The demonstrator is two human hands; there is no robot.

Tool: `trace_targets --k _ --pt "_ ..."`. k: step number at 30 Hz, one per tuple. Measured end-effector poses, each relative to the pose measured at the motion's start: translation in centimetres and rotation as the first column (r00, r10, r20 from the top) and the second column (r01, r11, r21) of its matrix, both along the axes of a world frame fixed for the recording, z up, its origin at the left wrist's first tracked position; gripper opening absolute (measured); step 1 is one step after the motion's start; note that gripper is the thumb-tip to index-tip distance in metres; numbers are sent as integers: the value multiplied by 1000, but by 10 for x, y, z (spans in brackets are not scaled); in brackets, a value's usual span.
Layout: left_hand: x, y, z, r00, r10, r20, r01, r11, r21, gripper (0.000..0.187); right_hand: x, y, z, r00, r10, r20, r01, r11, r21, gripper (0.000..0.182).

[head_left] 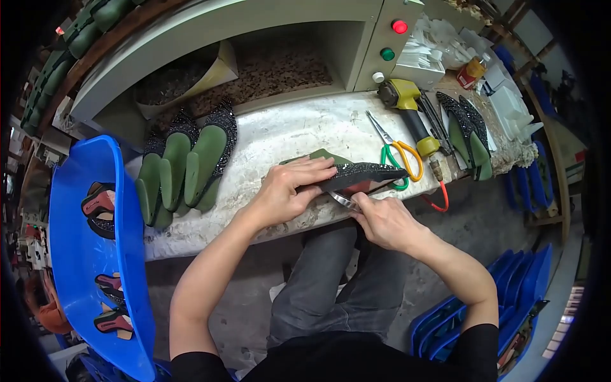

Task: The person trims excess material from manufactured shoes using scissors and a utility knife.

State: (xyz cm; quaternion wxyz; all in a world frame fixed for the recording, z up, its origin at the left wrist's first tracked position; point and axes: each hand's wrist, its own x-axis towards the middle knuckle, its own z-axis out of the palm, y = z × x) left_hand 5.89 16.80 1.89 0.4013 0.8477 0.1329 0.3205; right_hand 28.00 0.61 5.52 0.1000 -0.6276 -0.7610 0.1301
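A black shoe upper with glittering studs (372, 169) lies sideways over the front edge of the bench, its pointed toe to the right. Part of its green last (324, 155) shows behind it. My left hand (289, 188) grips it at the heel end, fingers over the top. Below the shoe, my right hand (391, 223) is closed on a shiny metal hand tool (344, 201), whose exact kind I cannot make out. The tool's visible end meets the shoe's underside, near my left thumb. Scissors with green and yellow handles (410, 162) lie just behind the toe.
Several green lasts with glittery uppers (207, 156) stand at left; another pair (468, 137) is at right. A yellow-black air tool (410, 111) with a red hose lies behind the scissors. Blue bins (130, 254) flank the bench; a machine housing (280, 16) rises behind.
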Motion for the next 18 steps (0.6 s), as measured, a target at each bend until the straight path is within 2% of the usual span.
trace_targets --k 6,10,11,15,16,18 --pt "-2 -1 14 987 -20 -160 -1 991 -133 56 -1 0 8 999 -29 -33 26 995 -92 18" --pt "7 11 5 883 41 -467 93 961 261 60 -6 -4 1 997 -57 -48 54 997 -53 18" --pt "7 9 7 879 40 -475 99 959 264 60 -4 -8 1 996 -60 -58 57 997 -50 18" --pt "11 7 20 800 -4 -601 138 974 177 60 7 -19 3 920 -71 -385 62 997 -37 19" --pt "12 6 19 794 -10 -608 149 972 179 60 10 -19 1 916 -78 -394 71 997 -34 19" --pt "11 0 11 821 45 -569 128 957 260 57 17 -20 -4 967 -46 -252 61 997 50 19"
